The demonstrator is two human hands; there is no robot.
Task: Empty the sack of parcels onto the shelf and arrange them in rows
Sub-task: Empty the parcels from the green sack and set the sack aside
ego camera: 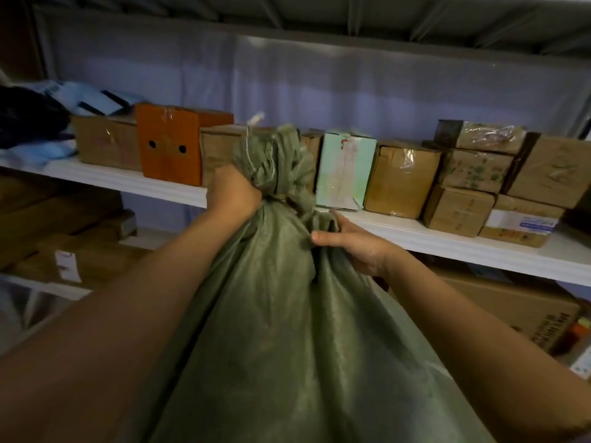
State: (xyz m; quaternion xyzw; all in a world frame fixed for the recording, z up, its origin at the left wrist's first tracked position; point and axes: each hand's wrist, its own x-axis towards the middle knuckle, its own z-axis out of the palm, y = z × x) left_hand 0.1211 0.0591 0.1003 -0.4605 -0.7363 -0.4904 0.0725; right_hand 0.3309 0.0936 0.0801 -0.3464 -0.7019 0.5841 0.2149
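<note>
The sack (287,314) fills the space in front of me, its bunched neck gripped in my left hand (232,195) and pinched lower down by my right hand (358,247), so I see little past it. On the white shelf (447,241) a row of boxes stands against the back: an orange box (172,145), a pale green box (347,171), stacked brown boxes (473,183) at the right. Only the front strip stays bare (narrow at the right, wider at the left). Above the boxes there is open room up to the next shelf.
</note>
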